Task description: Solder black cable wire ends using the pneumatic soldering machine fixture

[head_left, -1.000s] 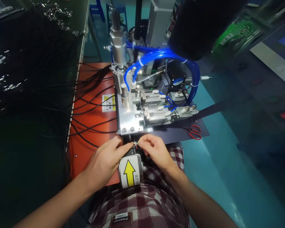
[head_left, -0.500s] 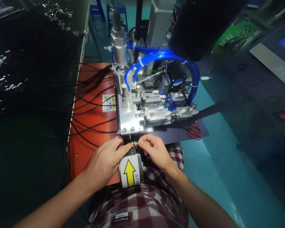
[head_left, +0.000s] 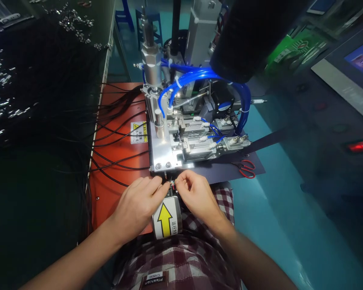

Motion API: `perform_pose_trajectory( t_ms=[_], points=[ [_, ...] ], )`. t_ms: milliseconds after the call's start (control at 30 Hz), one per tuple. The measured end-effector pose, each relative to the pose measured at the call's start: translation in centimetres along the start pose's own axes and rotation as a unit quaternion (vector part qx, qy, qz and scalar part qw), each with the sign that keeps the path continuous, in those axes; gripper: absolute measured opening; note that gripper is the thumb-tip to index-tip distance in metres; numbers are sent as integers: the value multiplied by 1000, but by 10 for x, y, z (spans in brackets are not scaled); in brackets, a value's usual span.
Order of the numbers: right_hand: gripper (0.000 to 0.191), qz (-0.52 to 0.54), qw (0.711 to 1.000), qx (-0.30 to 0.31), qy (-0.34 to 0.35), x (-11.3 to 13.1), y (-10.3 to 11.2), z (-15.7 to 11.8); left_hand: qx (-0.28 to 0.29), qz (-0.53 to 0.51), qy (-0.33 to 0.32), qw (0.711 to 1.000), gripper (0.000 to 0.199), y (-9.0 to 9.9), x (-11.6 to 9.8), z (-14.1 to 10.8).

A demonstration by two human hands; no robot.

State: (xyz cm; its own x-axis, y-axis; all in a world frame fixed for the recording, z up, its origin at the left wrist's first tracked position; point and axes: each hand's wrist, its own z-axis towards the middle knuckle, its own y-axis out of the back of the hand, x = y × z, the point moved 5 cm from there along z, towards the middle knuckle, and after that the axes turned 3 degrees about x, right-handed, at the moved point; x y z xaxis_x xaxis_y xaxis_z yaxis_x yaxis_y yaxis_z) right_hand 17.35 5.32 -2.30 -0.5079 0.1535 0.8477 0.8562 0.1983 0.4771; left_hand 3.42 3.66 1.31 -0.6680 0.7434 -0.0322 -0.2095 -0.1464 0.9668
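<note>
Thin coloured wires [head_left: 172,185] show between my fingertips at the front edge of the metal machine [head_left: 165,155]. From the left, my left hand [head_left: 142,201] is closed, thumb and forefinger pressed together beside the wires; what they pinch is too small to make out. My right hand [head_left: 196,193] is closed too, its thumb and forefinger meeting just right of the wires, with their hold hidden. Below the fingertips lies a white plate with a yellow arrow [head_left: 166,219].
Black cables [head_left: 121,165] cross the orange board [head_left: 109,193] on the left. Red-handled scissors [head_left: 247,169] lie at the right. Blue tubes [head_left: 199,73] arch over the machine. A dark cylinder [head_left: 245,40] hangs above, and a dark pile with shiny ends fills the far left.
My right thumb and forefinger have shifted slightly and curled closer together. My left fingers have moved a little rightward and down. The camera view has shifted slightly.
</note>
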Motion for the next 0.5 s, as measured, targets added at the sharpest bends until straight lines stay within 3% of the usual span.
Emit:
perform_pose_trajectory(
  t_ms=[267, 367, 500],
  points=[
    [16, -107, 991, -69, 39, 11, 1, -5, -4, 5, 8, 1000, 28, 1, -3, 1],
    [14, 16, 999, -15, -26, -4, -4, 0, -6, -9, 18, 1000, 28, -1, -1, 0],
    [13, 205, 972, 61, -94, -20, -12, 7, -14, -34, 20, 999, 31, -2, 3, -2]
  ],
)
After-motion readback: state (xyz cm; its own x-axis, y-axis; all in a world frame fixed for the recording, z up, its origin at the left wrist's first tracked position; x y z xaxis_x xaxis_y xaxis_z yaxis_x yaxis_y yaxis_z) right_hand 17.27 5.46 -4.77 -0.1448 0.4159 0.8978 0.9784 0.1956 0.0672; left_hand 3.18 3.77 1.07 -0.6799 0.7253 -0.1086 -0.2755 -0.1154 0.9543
